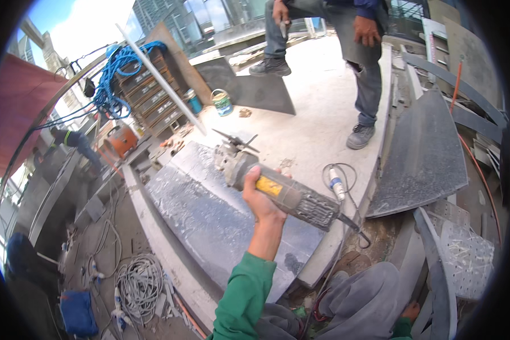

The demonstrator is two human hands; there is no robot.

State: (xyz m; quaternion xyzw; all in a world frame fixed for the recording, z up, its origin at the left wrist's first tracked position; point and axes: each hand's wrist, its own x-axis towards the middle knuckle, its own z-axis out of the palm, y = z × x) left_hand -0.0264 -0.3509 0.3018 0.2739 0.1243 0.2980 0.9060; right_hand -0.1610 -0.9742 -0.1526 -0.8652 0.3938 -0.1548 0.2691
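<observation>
My left hand (pixel 262 203) is wrapped round the body of a dusty angle grinder (pixel 309 208) with a yellow label. The grinder is held up over a dust-covered grey stone slab (pixel 209 209); its thin disc points to the far left. A cord runs from its rear end down toward my knees. At the lower right, my right hand (pixel 412 310) shows only in part beside my leg, close to an upright grey stone strip (pixel 438 277). Its fingers are mostly hidden, so its grip cannot be made out.
A person (pixel 360 68) stands on the pale floor ahead, one foot raised. A large dark slab (pixel 422 156) lies right, near a white-blue cable connector (pixel 337 186). Coiled cable (pixel 141 289), an orange blower (pixel 120 140), stacked crates (pixel 147 93) and a paint bucket (pixel 221 103) stand left and back.
</observation>
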